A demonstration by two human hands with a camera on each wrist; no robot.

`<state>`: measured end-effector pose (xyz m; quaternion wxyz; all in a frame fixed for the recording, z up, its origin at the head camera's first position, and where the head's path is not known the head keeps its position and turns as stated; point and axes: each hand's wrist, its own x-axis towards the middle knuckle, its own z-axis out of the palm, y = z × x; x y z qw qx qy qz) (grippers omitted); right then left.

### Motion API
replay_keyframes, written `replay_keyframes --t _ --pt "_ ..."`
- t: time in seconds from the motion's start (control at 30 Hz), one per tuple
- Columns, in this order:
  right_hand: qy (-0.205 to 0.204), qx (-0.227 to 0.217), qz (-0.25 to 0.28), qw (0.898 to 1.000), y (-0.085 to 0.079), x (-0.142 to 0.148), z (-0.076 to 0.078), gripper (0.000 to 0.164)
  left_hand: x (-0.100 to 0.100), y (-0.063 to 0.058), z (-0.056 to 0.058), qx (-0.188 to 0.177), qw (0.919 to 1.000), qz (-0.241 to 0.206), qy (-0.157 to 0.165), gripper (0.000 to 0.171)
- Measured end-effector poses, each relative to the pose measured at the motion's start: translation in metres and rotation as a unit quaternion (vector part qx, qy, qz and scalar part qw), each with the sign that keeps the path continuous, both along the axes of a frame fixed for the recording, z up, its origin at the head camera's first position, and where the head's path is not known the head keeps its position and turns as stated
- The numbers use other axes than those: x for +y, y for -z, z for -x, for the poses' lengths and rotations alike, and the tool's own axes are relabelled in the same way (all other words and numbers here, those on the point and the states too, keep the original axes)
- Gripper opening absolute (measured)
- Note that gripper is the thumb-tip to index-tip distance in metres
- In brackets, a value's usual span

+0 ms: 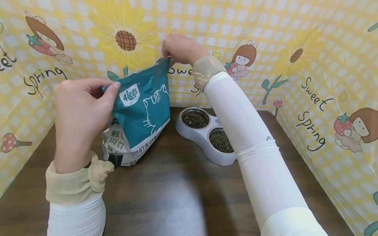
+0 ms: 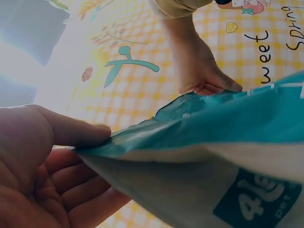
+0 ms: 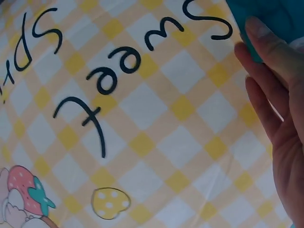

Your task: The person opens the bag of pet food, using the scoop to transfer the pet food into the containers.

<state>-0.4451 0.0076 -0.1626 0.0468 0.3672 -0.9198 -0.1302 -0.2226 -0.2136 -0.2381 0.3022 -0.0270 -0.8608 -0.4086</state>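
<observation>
A teal and white "4Legs" pet food bag point(image 1: 144, 108) with a cat outline stands tilted at the left of the table. My left hand point(image 1: 84, 108) pinches its near top corner between thumb and fingers. At the far top corner, my right hand point(image 1: 184, 47) grips the edge, its fingers partly hidden in the head view. The right wrist view shows the thumb and fingertips of that right hand point(image 3: 280, 90) on a teal corner of the bag. Between both hands the top edge of the bag point(image 2: 213, 116) is stretched out in the left wrist view.
Right of the bag stands a white double feeder point(image 1: 195, 136). Brown kibble point(image 1: 220, 142) lies in both its round metal bowls, and my right forearm passes over its right side. The brown wooden table point(image 1: 165, 193) is bordered by a yellow checked cloth point(image 1: 295, 29) with cartoon prints.
</observation>
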Motion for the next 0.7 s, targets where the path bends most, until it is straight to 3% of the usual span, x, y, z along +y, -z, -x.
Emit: replay_keyframes --t 0.13,0.23,0.33,0.5,0.7 --pt "-0.003 0.019 0.028 0.999 0.002 0.003 0.002 0.016 0.004 -0.001 -0.002 0.032 0.9995 0.006 -0.005 0.029" --pt "-0.006 0.021 0.036 0.999 0.001 0.002 0.002 0.021 0.005 -0.002 -0.005 0.033 0.9994 0.008 -0.007 0.028" --pt "0.002 0.016 0.036 0.999 0.001 0.0 0.001 0.023 0.005 -0.002 -0.007 0.02 0.9997 0.01 -0.009 0.028" --pt "0.021 0.01 0.036 0.999 0.003 -0.001 -0.001 0.011 0.0 -0.004 -0.009 -0.002 0.9996 0.027 0.0 0.032" --pt "0.029 -0.018 0.088 0.996 0.003 0.012 -0.012 0.027 -0.013 0.0 -0.004 -0.048 0.9983 0.029 0.013 0.045"
